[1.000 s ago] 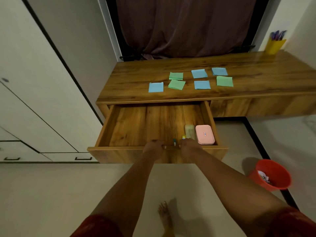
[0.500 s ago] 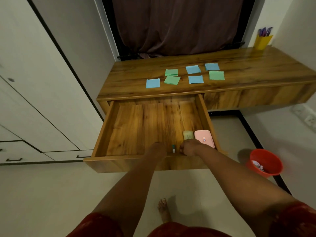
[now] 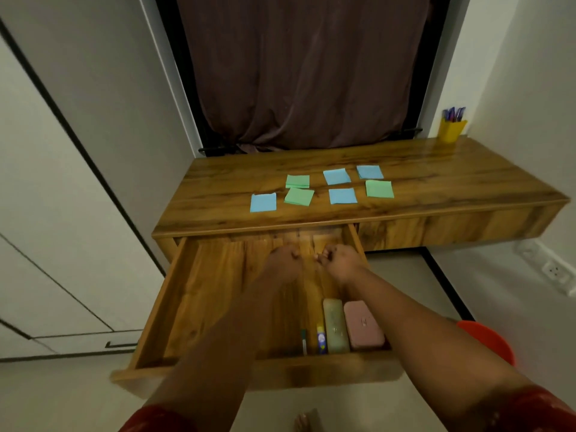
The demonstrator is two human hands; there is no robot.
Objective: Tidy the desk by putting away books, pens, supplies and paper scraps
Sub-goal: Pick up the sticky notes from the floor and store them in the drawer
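The wooden drawer (image 3: pixel 174 291) under the desk (image 3: pixel 436 182) stands pulled far out. At its front right lie a pink case (image 3: pixel 363 328), a pale green case (image 3: pixel 335 325), a small glue stick (image 3: pixel 321 338) and a thin pen (image 3: pixel 304 341). My left hand (image 3: pixel 285 260) and my right hand (image 3: pixel 339 260) hover over the back of the drawer, fingers curled in, nothing visible in either. Several blue and green sticky notes (image 3: pixel 341 195) lie on the desk top.
A yellow pen cup (image 3: pixel 450 129) with several pens stands at the desk's far right corner. An orange bin (image 3: pixel 489 341) sits on the floor to the right. White wardrobe doors (image 3: pixel 62 213) fill the left. A dark curtain (image 3: pixel 305 70) hangs behind the desk.
Both hands left the drawer's front edge and moved up toward the back of the drawer. The view tilted, so the drawer now looks closer.
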